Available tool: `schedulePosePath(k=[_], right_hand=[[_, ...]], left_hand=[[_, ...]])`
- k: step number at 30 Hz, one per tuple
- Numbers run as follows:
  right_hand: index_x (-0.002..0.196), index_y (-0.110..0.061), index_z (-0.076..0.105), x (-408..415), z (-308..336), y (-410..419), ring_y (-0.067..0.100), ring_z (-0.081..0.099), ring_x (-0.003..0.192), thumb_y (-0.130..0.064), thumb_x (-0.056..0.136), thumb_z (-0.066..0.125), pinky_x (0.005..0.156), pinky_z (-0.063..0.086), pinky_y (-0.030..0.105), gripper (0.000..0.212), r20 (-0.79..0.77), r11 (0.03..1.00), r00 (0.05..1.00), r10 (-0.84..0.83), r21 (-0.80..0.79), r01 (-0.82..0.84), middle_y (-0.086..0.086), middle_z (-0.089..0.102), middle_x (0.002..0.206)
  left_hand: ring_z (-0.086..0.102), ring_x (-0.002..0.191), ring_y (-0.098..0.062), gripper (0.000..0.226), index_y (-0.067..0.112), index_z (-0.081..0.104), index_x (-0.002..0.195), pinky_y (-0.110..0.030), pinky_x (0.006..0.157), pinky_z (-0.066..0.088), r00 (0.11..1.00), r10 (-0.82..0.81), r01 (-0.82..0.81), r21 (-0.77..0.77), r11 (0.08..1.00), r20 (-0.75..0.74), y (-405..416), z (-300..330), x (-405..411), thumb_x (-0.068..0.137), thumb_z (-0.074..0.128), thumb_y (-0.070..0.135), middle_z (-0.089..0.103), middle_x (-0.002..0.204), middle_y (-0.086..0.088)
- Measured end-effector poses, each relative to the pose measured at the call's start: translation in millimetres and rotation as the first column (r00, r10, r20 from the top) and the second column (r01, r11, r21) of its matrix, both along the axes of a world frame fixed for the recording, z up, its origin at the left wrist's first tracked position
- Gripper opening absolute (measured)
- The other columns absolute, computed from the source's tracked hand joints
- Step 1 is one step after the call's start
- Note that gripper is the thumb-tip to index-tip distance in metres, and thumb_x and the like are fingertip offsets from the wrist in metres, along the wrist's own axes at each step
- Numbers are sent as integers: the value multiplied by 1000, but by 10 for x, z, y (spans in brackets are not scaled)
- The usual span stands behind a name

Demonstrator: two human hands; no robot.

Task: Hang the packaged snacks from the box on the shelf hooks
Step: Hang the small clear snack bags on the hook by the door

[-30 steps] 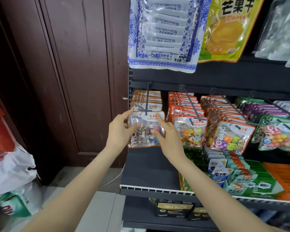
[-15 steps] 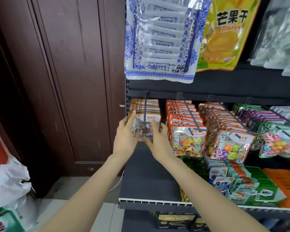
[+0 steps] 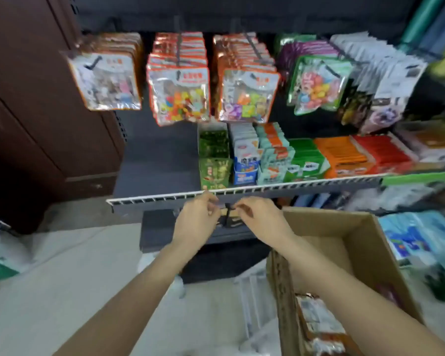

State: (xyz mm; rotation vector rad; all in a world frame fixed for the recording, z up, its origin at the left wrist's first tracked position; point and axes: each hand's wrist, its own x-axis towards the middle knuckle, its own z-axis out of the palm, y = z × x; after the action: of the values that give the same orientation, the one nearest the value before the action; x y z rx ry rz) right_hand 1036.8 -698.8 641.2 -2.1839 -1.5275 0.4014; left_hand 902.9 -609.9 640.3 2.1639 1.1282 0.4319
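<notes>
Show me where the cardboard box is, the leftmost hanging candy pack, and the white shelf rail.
cardboard box (image 3: 355, 255), head view, on its bare inner wall.
leftmost hanging candy pack (image 3: 106, 83), head view, on the clear front of the pack.
white shelf rail (image 3: 293, 186), head view, on the front edge strip.

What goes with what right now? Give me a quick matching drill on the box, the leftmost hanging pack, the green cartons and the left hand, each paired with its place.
Things:
1. box
2. leftmost hanging pack
3. green cartons
4. left hand

Places:
A. on the shelf, at the left end of the row of goods
B. on a hook, nearest the brown door
C. on the floor at lower right, open, with packs inside
D. just below the shelf's front edge, holding nothing

Pairs: 1-C, 2-B, 3-A, 4-D
</notes>
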Motion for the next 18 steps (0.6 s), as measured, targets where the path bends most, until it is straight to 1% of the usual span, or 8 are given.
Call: schedulePosePath(k=[2, 5, 8, 10, 13, 15, 17, 18], right_hand=[[102, -17, 67, 287, -292, -474, 25, 62, 83, -19, 94, 49, 61, 46, 35, 20, 9, 995, 999, -52, -89, 53, 3, 66, 88], [95, -14, 67, 710, -761, -1091, 32, 63, 89, -17, 91, 49, 69, 50, 40, 19, 23, 966, 996, -83, -243, 86, 11, 68, 94], [110, -15, 64, 1022, -1174, -1612, 33, 63, 101, -14, 90, 51, 84, 50, 39, 24, -19, 885, 993, -120, -456, 98, 14, 68, 107], [119, -13, 60, 1135, -1392, -1875, 29, 60, 109, -16, 87, 59, 90, 48, 34, 32, -122, 834, 983, -136, -550, 47, 12, 65, 116], [137, -12, 45, 1172, -1592, -2101, 30, 50, 122, -24, 77, 74, 99, 43, 36, 68, -240, 758, 969, -65, -643, -109, 11, 51, 134], [147, -9, 26, 1163, -1675, -2187, 30, 31, 137, -21, 75, 77, 111, 30, 35, 89, -255, 694, 966, 30, -691, -203, 11, 29, 150], [150, -9, 9, 1155, -1727, -2242, 25, 13, 145, -13, 80, 71, 115, 16, 30, 94, -239, 646, 965, 104, -722, -249, 10, 7, 158], [150, -10, 6, 1151, -1753, -2259, 25, 12, 145, -10, 81, 69, 116, 15, 30, 94, -226, 635, 966, 126, -729, -254, 9, 3, 158]], left_hand=[[64, 88, -19, 19, 15, 62, 107, -34, 76, 52, 998, -55, 55, -85, 995, 0, -464, -182, 304, 89, 56, 15, 70, 90, -3], [64, 88, -20, 20, 9, 61, 111, -34, 81, 51, 988, -155, 153, -165, 974, -2, -1117, -433, 759, 94, 52, 12, 69, 95, -7], [61, 99, -21, 25, 9, 57, 119, -31, 88, 50, 967, -237, 208, -242, 948, -98, -1660, -703, 1138, 96, 48, 13, 64, 110, -6], [60, 103, -26, 24, 7, 58, 116, -36, 91, 49, 916, -317, 249, -271, 930, -245, -1916, -892, 1306, 95, 48, 12, 63, 112, -11], [59, 104, -29, 21, 2, 58, 112, -31, 77, 46, 712, -495, 347, -364, 864, -498, -2160, -1121, 1408, 93, 50, 6, 60, 114, -16], [58, 106, -27, 26, 3, 55, 118, -31, 81, 46, 564, -583, 386, -437, 812, -585, -2249, -1284, 1398, 92, 53, 7, 58, 118, -13], [57, 107, -26, 33, 5, 53, 122, -31, 87, 46, 430, -643, 418, -491, 764, -634, -2314, -1437, 1368, 89, 59, 11, 57, 121, -11], [57, 107, -26, 39, 6, 52, 123, -32, 89, 46, 387, -657, 423, -508, 750, -647, -2338, -1493, 1354, 87, 64, 13, 56, 121, -11]])
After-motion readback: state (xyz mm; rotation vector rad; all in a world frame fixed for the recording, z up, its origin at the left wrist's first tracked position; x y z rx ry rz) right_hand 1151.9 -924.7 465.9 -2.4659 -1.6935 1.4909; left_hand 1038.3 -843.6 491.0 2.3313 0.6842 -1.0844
